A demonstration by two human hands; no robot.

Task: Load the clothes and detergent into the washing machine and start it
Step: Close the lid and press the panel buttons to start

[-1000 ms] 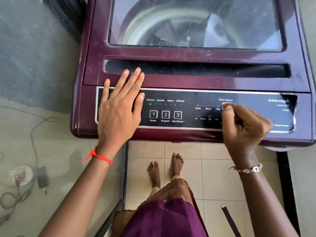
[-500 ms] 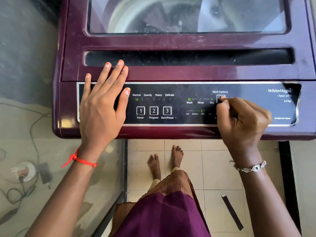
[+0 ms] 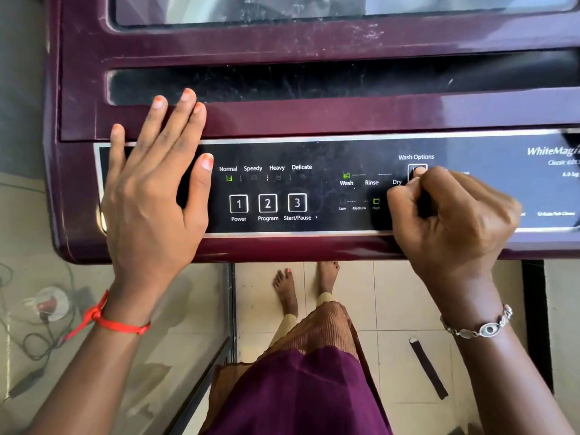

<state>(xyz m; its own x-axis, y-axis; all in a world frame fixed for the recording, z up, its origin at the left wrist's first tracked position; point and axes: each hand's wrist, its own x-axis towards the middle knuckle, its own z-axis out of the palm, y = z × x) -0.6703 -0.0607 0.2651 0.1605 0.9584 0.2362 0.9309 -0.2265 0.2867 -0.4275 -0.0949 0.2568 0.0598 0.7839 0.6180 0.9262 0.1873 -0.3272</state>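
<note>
Left hand: the left hand [image 3: 150,196] lies flat on the left end of the control panel [image 3: 329,152], fingers spread and reaching onto the maroon top, gripping nothing.
Power: green lamps glow under Normal, over Wash and at High, so the washing machine [image 3: 314,120] looks switched on.
Start/Pause button: the Start/Pause button [image 3: 297,202] sits at panel centre, right of Program, with no finger on it.
Right hand: the right hand [image 3: 452,221] is curled in a loose fist right of the Start/Pause button, one fingertip pressing the Wash Options button [image 3: 417,169], nothing pinched.
Lid: the glass lid [image 3: 314,7], behind the panel, looks closed; clothes and detergent cannot be made out through it.
Progress: judged late; settings being picked, start press left.
</note>
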